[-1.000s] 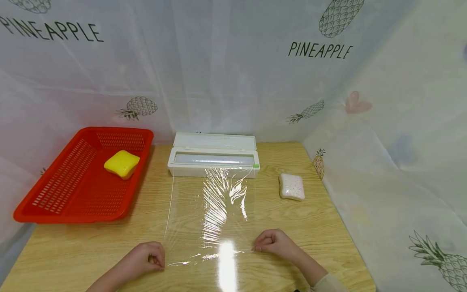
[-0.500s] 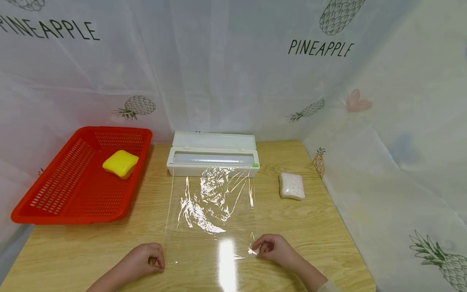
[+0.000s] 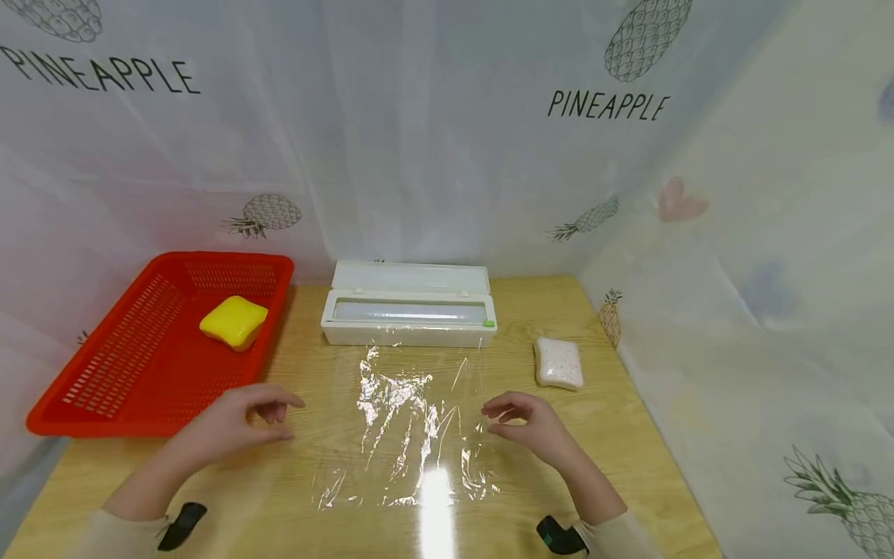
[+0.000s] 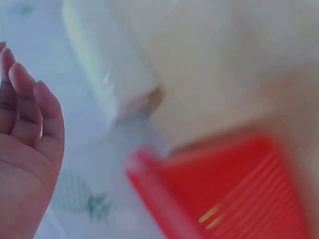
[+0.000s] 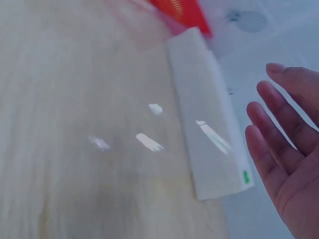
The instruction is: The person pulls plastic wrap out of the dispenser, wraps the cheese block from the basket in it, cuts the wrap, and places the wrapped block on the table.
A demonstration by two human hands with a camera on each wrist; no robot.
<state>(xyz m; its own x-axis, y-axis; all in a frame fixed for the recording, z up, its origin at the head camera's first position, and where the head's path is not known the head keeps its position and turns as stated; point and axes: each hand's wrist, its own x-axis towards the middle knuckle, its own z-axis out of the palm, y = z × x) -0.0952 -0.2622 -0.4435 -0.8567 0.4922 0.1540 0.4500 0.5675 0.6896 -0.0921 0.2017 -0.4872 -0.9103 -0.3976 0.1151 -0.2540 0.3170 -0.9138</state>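
A sheet of clear plastic wrap [image 3: 408, 435] lies on the wooden table, running from a white dispenser box [image 3: 408, 335] whose lid stands raised at the back. Inside the box a roll of film shows, and a small green piece sits at its right end. My left hand [image 3: 233, 419] hovers left of the wrap, by the red basket's front corner, with thumb and fingers apart and nothing between them. At the wrap's right edge is my right hand [image 3: 527, 423], fingers loosely bent and holding nothing. Both wrist views show relaxed fingers.
On the left a red plastic basket [image 3: 150, 428] holds a yellow sponge-like block [image 3: 234, 321]. A white speckled block [image 3: 559, 362] of similar shape lies right of the dispenser. Pineapple-printed curtain [image 3: 419, 155] hangs behind the table and along its right side.
Both hands have let go of the wrap's near corners and moved forward, away from the near edge; the left also went further left. The wrap now lies wrinkled on the table.
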